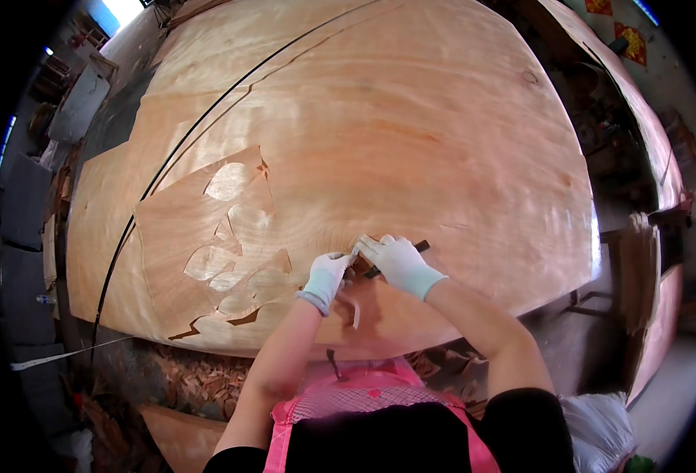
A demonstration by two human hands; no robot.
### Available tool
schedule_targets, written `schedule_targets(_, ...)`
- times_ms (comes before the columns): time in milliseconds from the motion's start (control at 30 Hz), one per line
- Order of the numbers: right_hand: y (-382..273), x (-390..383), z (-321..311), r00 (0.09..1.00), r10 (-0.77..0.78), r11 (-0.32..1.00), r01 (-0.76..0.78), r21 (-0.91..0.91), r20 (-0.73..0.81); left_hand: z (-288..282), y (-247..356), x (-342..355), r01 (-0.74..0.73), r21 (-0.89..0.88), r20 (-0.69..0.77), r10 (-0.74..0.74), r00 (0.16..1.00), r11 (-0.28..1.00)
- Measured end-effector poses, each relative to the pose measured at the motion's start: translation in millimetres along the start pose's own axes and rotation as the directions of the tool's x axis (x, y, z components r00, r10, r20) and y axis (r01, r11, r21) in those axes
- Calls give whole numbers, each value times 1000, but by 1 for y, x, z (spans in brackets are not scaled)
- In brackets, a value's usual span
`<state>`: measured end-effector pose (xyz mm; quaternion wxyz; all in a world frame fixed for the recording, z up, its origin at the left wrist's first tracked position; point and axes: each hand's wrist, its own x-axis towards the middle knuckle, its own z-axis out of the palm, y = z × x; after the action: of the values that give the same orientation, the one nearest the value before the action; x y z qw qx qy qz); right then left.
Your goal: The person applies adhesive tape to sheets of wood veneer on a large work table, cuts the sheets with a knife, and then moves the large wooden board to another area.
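My gloved left hand (328, 276) pinches something small beside my right fingertips, low in the middle of a large wooden veneer sheet (442, 158). My gloved right hand (393, 264) has its fingers bent together over a small brown piece (360, 266) and a dark, flat tool (421, 246), which sticks out past both sides of the hand. I cannot make out exactly what each hand grips. A narrow pale strip (353, 310) hangs below the hands. To the left lies a patched veneer piece (167, 244) with several leaf-shaped cut-outs.
A long black cord (206, 118) crosses the sheet's left side. Wood scraps (198, 378) lie below the table's front edge. Stacked veneer (641, 268) stands at the right, above a pale plastic sack (596, 433). A pale band (64, 355) runs off the lower left.
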<state>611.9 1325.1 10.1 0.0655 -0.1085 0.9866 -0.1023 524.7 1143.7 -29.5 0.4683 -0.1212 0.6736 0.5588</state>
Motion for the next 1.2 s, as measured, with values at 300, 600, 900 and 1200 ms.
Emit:
schedule_targets(300,0,5,-9,941,-142,972,191,-135,307,-20,-26,-59,-112,229,-43,125,991,967)
schedule_targets(600,15,5,-33,950,-75,990,35,138,302,-51,15,-62,-244,680,-160,465,871,691)
schedule_targets(900,78,-90,-28,814,580,652,-482,585,25,83,-3,-58,-31,180,181,-2,984,983)
schedule_targets(1200,52,-116,-16,947,245,915,-297,275,208,112,-28,-24,95,10,200,-95,975,995)
